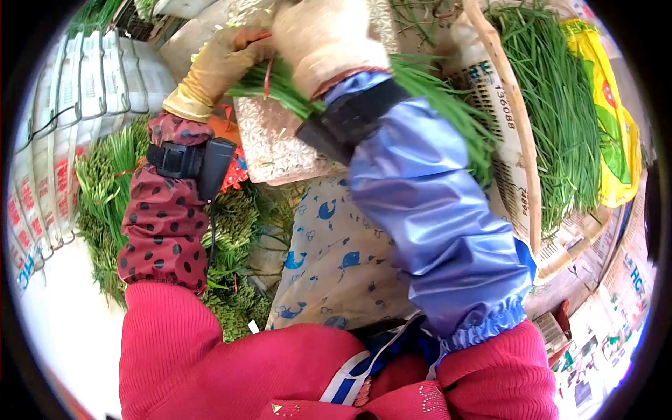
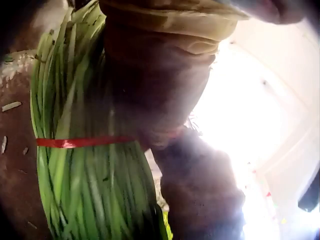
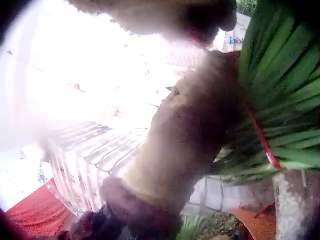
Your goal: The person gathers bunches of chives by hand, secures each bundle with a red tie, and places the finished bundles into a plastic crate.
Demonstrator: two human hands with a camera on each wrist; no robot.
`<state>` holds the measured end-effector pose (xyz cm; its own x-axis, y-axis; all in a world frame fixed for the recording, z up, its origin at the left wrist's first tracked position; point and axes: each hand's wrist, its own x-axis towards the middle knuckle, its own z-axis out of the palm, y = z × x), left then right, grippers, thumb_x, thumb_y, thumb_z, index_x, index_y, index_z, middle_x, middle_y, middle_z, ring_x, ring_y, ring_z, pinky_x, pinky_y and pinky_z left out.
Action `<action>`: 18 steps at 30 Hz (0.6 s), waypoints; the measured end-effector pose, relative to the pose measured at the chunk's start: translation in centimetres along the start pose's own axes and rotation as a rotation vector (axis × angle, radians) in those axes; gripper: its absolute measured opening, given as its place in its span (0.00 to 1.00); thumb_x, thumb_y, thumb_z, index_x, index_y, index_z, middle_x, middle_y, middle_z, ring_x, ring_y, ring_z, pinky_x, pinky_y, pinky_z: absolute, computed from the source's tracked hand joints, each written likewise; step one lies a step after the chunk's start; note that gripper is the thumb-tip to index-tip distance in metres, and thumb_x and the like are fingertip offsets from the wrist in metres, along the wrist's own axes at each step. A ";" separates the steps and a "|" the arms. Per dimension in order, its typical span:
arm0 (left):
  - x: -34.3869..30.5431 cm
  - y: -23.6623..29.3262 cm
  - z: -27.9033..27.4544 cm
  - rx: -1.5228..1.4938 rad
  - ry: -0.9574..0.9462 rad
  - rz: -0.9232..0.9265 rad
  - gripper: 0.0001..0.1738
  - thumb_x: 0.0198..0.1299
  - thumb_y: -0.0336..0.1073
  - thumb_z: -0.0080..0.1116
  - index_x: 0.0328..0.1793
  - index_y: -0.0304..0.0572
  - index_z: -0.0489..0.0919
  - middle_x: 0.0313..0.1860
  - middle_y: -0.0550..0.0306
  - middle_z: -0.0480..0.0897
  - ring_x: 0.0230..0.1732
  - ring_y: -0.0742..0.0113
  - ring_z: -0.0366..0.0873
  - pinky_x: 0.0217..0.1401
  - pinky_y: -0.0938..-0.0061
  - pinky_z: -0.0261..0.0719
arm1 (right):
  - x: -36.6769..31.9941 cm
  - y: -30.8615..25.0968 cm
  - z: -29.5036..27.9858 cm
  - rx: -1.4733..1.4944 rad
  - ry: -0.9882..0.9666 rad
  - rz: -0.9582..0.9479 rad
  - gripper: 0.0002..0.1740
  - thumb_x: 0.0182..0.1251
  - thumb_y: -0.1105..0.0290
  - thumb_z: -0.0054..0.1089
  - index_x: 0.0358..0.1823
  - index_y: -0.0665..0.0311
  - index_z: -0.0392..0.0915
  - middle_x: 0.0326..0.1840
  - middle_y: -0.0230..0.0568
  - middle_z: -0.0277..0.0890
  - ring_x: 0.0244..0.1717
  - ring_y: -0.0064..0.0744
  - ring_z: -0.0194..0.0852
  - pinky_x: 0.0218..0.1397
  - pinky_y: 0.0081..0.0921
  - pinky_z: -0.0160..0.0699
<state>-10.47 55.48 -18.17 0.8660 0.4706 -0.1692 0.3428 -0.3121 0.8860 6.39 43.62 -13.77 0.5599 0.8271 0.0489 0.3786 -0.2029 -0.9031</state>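
Observation:
A bunch of garlic chives [image 1: 280,87] lies across the patterned board, circled by a red tie [image 2: 75,142]. My left hand [image 1: 224,66], in a yellowish rubber glove, is over the bunch and pinches the red tie near its fingertips. The gloved right hand [image 1: 325,45] is close beside it above the same chives, blurred by motion, with its fingers hidden in the head view. In the right wrist view the left hand [image 3: 185,125] reaches to the tied leaves. I cannot tell what the right fingers hold.
At right, a basket with a wooden rim [image 1: 514,105] holds loose chives [image 1: 549,119], beside a yellow bag [image 1: 616,119]. Tied green bunches [image 1: 108,189] are piled at left below a white wrapped wire rack [image 1: 91,77]. The patterned board [image 1: 269,147] extends under the hands.

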 end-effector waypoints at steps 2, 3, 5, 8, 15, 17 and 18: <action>-1.1 4.8 2.8 0.237 0.144 0.045 0.15 0.67 0.41 0.62 0.51 0.38 0.84 0.39 0.58 0.87 0.40 0.73 0.82 0.48 0.75 0.78 | 1.2 1.2 0.3 -0.030 0.083 -0.169 0.09 0.59 0.71 0.57 0.36 0.61 0.86 0.38 0.52 0.84 0.44 0.50 0.83 0.51 0.36 0.81; -1.2 5.8 3.6 0.402 0.203 0.078 0.16 0.66 0.43 0.63 0.50 0.38 0.84 0.37 0.47 0.87 0.39 0.60 0.86 0.48 0.71 0.79 | 1.4 1.6 0.1 -0.030 0.059 -0.174 0.09 0.60 0.71 0.56 0.36 0.60 0.86 0.38 0.52 0.84 0.44 0.49 0.83 0.51 0.36 0.81; -1.3 5.2 5.4 0.816 0.344 0.067 0.10 0.60 0.35 0.64 0.46 0.42 0.86 0.35 0.46 0.86 0.37 0.49 0.85 0.52 0.64 0.80 | 1.7 1.9 0.0 -0.011 0.038 -0.208 0.10 0.61 0.70 0.57 0.37 0.59 0.87 0.38 0.53 0.84 0.45 0.49 0.83 0.52 0.37 0.81; -1.3 0.1 7.4 0.981 0.514 0.142 0.11 0.55 0.31 0.63 0.46 0.44 0.85 0.32 0.50 0.86 0.37 0.44 0.82 0.57 0.59 0.80 | 0.9 0.2 -1.6 -0.398 -0.233 -0.024 0.11 0.60 0.67 0.59 0.40 0.59 0.87 0.40 0.57 0.84 0.48 0.50 0.83 0.55 0.38 0.80; -0.1 -2.8 9.0 0.402 0.678 0.269 0.06 0.63 0.31 0.57 0.44 0.42 0.82 0.38 0.47 0.83 0.45 0.45 0.81 0.55 0.60 0.78 | -6.7 7.3 -4.9 -0.949 -0.476 -0.627 0.48 0.54 0.77 0.64 0.78 0.39 0.56 0.81 0.43 0.52 0.80 0.52 0.49 0.74 0.69 0.50; -0.8 -1.4 9.3 0.436 0.713 0.202 0.06 0.63 0.30 0.58 0.44 0.43 0.82 0.41 0.50 0.84 0.47 0.47 0.81 0.58 0.61 0.78 | -5.8 8.9 -8.8 -1.011 -0.536 -0.467 0.60 0.44 0.67 0.78 0.79 0.35 0.51 0.81 0.45 0.50 0.80 0.52 0.49 0.77 0.62 0.51; -0.8 -2.3 10.1 0.324 0.824 0.282 0.09 0.59 0.27 0.60 0.46 0.43 0.82 0.41 0.51 0.84 0.49 0.48 0.81 0.58 0.60 0.77 | -4.8 8.2 -10.1 -1.012 -0.580 -0.331 0.70 0.33 0.63 0.86 0.80 0.39 0.48 0.80 0.49 0.51 0.79 0.53 0.51 0.77 0.54 0.55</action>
<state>-8.30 47.45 -24.43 0.4429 0.7415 0.5040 0.3513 -0.6607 0.6633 14.24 32.66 -17.07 0.0120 0.9759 -0.2180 0.9910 -0.0407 -0.1278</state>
